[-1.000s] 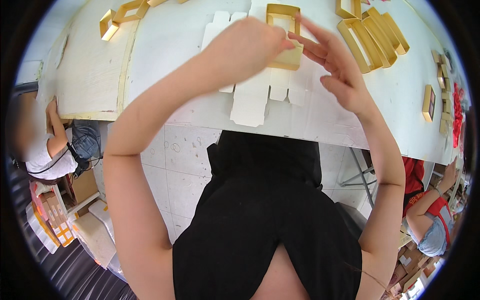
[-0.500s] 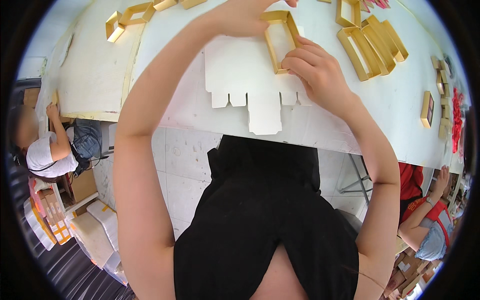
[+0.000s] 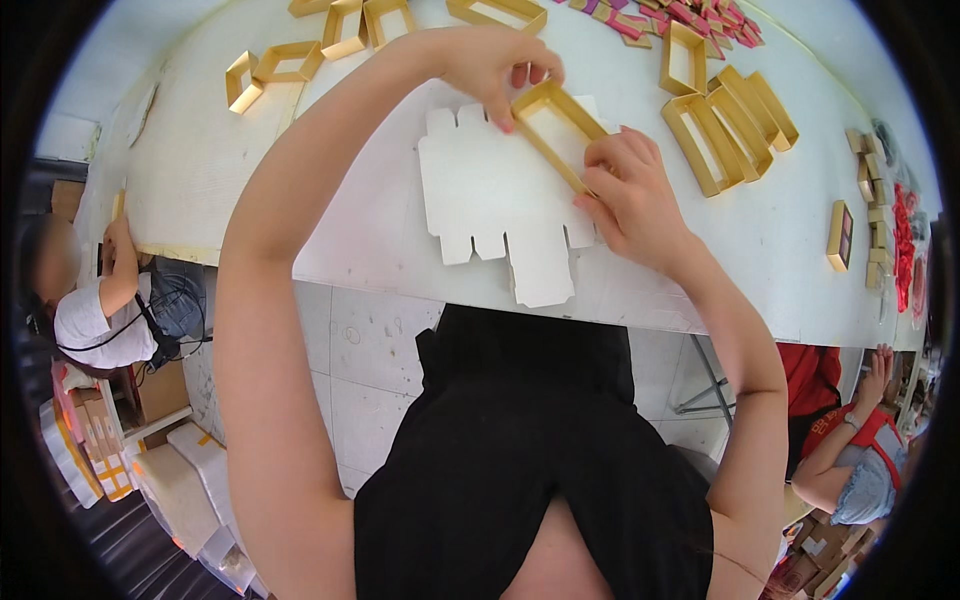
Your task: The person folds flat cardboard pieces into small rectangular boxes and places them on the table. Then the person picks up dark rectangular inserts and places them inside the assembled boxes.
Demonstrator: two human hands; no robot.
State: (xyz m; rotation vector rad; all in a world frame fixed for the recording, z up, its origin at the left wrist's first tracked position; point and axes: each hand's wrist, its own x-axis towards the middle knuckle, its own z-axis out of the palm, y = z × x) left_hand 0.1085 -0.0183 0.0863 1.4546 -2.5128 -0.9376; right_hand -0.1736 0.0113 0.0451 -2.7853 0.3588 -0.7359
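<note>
Between my hands is a gold rectangular cardboard frame (image 3: 550,152), open through the middle and slanting from far left to near right. My left hand (image 3: 500,68) is closed at its far left corner, thumb on the outer wall and fingers bent over the far end. At the near right end, my right hand (image 3: 632,190) pinches the wall with curled fingers. Beneath the frame, a flat white die-cut card sheet (image 3: 480,185) with slotted tabs lies on the table; my right hand and the frame hide part of its right side.
Several similar gold frames (image 3: 700,145) stand at the right, others (image 3: 290,62) at the far left. Pink and gold pieces (image 3: 690,20) are heaped at the back. A small gold box (image 3: 840,236) sits farther right. Other people work at the left (image 3: 105,320) and right (image 3: 850,460).
The gold frame has turned, its far end swinging left and its near end right. My left hand has shifted to its far left corner; my right hand still grips the near end.
</note>
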